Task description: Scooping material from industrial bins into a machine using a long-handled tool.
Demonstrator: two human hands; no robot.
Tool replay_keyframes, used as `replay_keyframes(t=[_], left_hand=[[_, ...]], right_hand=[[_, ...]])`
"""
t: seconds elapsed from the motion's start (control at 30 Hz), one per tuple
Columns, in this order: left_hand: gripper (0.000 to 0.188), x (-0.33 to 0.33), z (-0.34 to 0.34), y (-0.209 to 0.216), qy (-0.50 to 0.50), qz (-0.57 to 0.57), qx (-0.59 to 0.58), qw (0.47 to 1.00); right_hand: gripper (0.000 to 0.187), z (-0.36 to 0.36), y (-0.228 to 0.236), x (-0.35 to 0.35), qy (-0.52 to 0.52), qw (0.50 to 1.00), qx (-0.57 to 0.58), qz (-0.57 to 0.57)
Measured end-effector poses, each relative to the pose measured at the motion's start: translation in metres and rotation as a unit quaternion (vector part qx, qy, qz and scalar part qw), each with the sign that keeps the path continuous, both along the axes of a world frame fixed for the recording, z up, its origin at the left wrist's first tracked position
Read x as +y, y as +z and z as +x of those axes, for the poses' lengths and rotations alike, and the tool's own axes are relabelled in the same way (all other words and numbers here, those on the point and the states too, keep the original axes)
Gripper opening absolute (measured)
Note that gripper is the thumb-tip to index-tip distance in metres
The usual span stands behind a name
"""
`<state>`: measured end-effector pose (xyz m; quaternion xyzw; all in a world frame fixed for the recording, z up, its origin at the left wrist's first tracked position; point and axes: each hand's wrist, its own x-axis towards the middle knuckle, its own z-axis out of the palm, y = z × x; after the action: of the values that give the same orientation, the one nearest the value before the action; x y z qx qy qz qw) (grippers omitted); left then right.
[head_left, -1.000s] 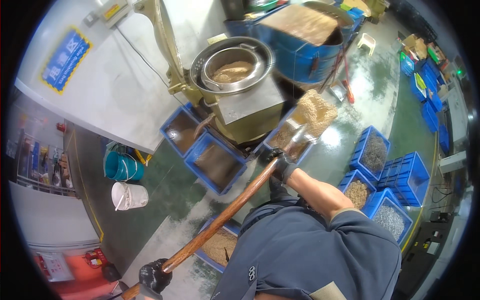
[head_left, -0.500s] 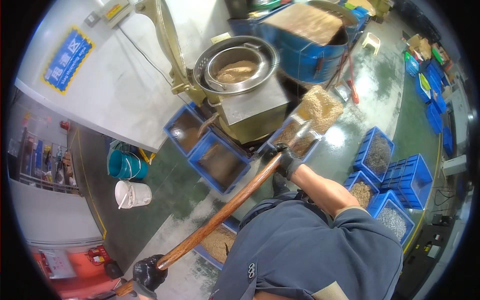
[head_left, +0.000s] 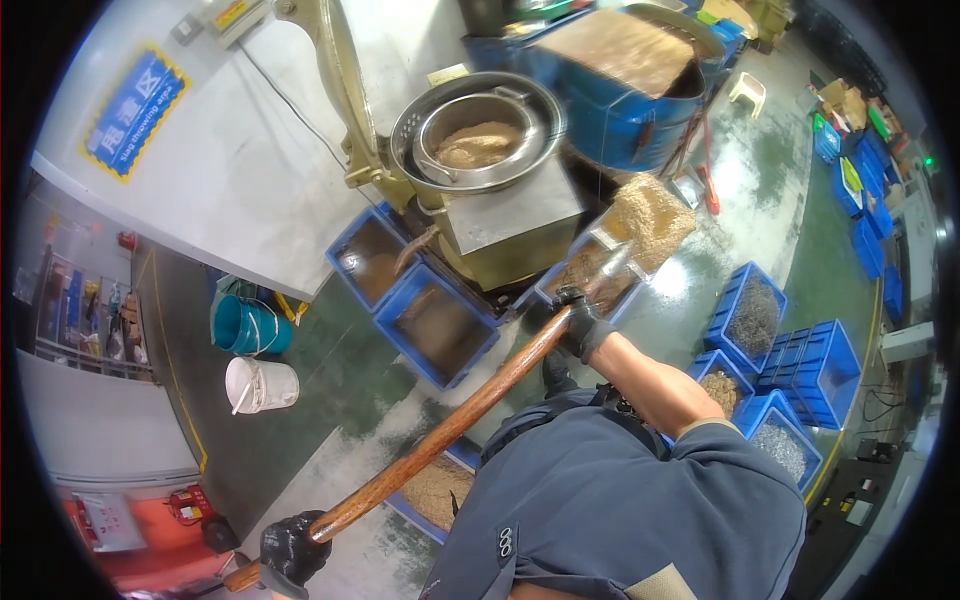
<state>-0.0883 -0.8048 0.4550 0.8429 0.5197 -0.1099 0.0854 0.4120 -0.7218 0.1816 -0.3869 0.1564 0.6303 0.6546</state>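
Observation:
A shovel with a long wooden handle [head_left: 440,437] runs diagonally across in front of my body. My left hand [head_left: 294,548], in a black glove, is wrapped round the handle near its lower-left end. Farther up, close to the metal socket, my gloved right hand [head_left: 582,322] grips it too. The shovel's far end lies over a blue crate [head_left: 627,300] beside a machine. Tan, crumbly material [head_left: 652,222] is heaped on the blade and hides most of it. More tan material lies in the crate below.
A machine with a round metal basin [head_left: 478,130] stands ahead, tan material inside. Two blue bins [head_left: 437,325] sit at its left foot. A large blue drum [head_left: 630,110] is behind. Buckets [head_left: 262,386] stand left; crates of metal shavings [head_left: 752,315] stand right.
The shovel's loaded end and my right hand have shifted slightly to the right in view. Both hands keep their hold on the handle.

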Motion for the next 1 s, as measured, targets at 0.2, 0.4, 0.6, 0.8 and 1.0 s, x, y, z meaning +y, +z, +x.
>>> replay_keyframes(t=[0.2,0.4,0.6,0.8,1.0], left_hand=[[0.025,0.01,0.002,0.005,-0.007,-0.039,0.018,0.999],[0.017,0.01,-0.003,0.006,-0.135,0.12,0.18,0.967],[0.023,0.022,-0.045,-0.013,-0.001,-0.059,0.081,0.995],[0.042,-0.004,-0.116,-0.049,-0.553,0.425,0.441,0.565],[0.029,-0.015,-0.018,0.019,-0.014,0.102,0.043,0.994]], right_hand=[[0.02,0.017,-0.028,0.006,0.033,0.995,-0.041,0.08],[0.014,0.007,0.031,0.017,-0.028,0.997,-0.02,-0.075],[0.015,0.027,0.02,0.031,0.005,0.998,-0.043,-0.052],[0.02,0.019,0.052,0.063,0.026,0.998,-0.047,-0.018],[0.02,0.002,0.078,0.117,0.097,0.995,-0.003,-0.006]])
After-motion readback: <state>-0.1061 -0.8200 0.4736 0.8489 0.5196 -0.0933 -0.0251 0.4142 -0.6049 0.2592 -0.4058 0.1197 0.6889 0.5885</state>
